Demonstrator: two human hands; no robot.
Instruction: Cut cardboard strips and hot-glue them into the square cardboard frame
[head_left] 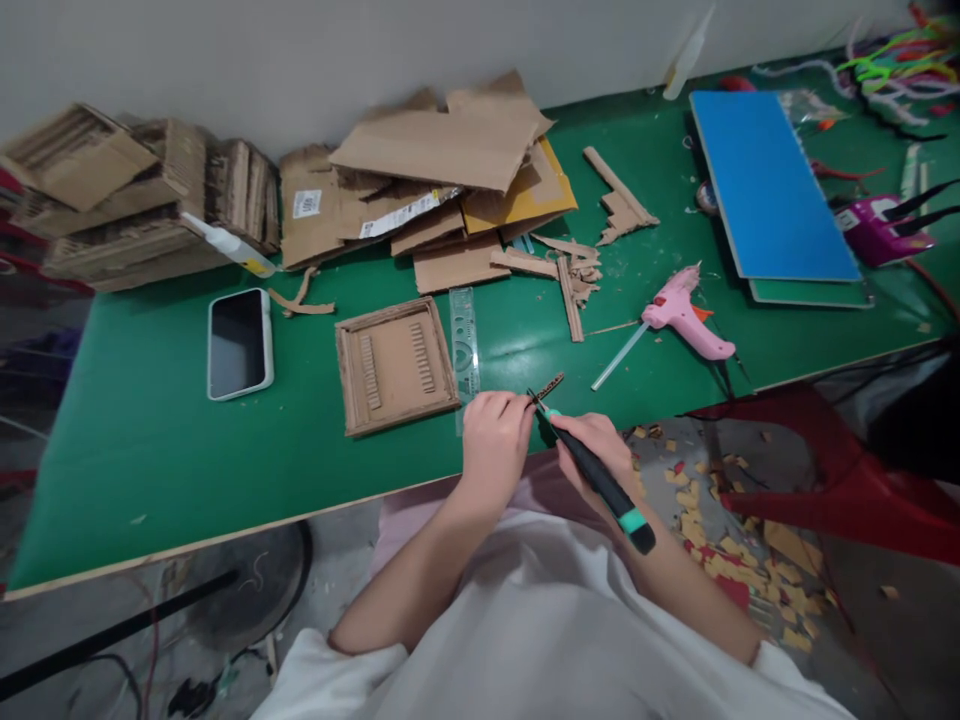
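My left hand (496,438) is closed at the table's front edge, pinching a small corrugated cardboard strip (551,386) that sticks out to the right of its fingertips. My right hand (600,455) is wrapped round a black and teal cutting tool (596,475), whose metal tip touches or nearly touches the strip. To the left of my hands lies a square cardboard tray (394,365) with raised edges and two rows of small ridged pieces inside. A clear ruler (464,340) lies along the tray's right side, its lower end partly behind my left hand.
A phone (240,343) lies left on the green table (300,470). Cardboard stacks (150,200) and loose sheets (442,145) line the wall. Right of my hands are a pink glue gun (686,315), a blue board (776,185) and a purple device (885,230). Scraps litter the floor.
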